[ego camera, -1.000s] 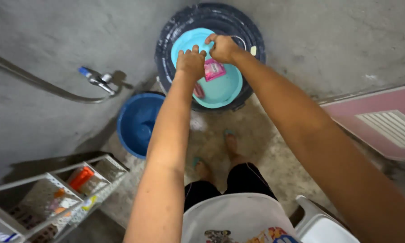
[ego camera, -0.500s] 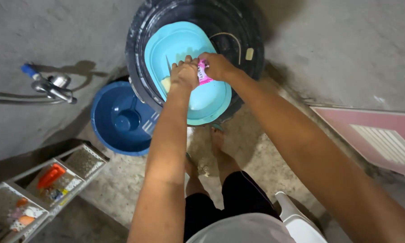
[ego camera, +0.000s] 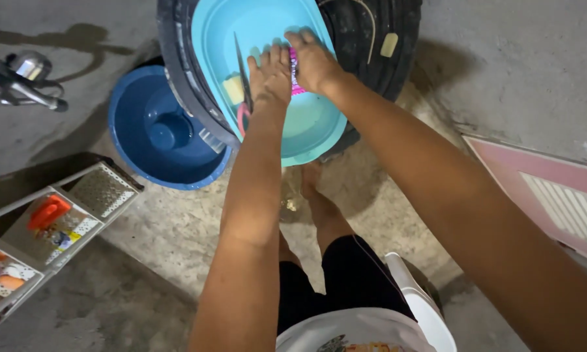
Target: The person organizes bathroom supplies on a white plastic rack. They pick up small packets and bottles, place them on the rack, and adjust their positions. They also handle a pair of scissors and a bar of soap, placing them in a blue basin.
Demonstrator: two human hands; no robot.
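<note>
- Head view: both hands meet over a turquoise basin (ego camera: 306, 140) that sits on top of a black tub (ego camera: 378, 62); the tops of both are cut off by the upper edge.
- The left hand (ego camera: 270, 75) and right hand (ego camera: 313, 62) pinch a small pink sachet (ego camera: 294, 72) between them, fingers curled closed on it. Only a narrow strip of the sachet shows, the rest hidden by the hands.
- Inside the basin, just left of the left hand, lie a pair of scissors (ego camera: 242, 78) and a pale yellow block (ego camera: 233, 89), both partly covered by the wrist.
- A dark blue bucket (ego camera: 156, 133) stands left of the tub, its rim tucked under it.
- A tap (ego camera: 26, 81) is cut off at the left edge.
- A metal rack (ego camera: 52, 228) at lower left holds blurred items.
</note>
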